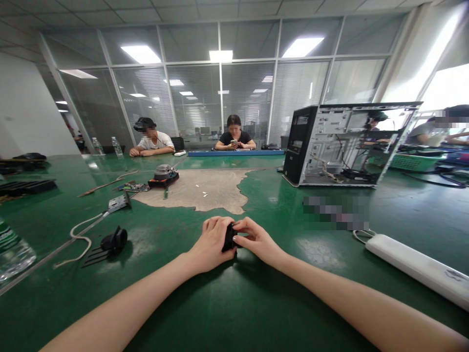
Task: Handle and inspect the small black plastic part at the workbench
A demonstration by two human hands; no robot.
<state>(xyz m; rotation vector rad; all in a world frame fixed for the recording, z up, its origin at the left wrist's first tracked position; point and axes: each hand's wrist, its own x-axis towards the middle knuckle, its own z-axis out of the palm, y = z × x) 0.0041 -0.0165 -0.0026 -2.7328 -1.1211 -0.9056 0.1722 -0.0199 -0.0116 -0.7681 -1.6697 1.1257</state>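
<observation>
Both hands meet at a small black part held just above the green table. My left hand wraps round its left side, fingers over the top and thumb below. On the right side, my right hand pinches the same part between thumb and fingers. The part's details are too dark and small to make out. Left of my hands lies a black plastic piece with long prongs. Behind it sits a small metal box beside a pale cable.
An open computer case stands at the right rear. A white power strip lies at the right, a water bottle at the left. Beyond a metal-topped black component, two people sit at the far edge.
</observation>
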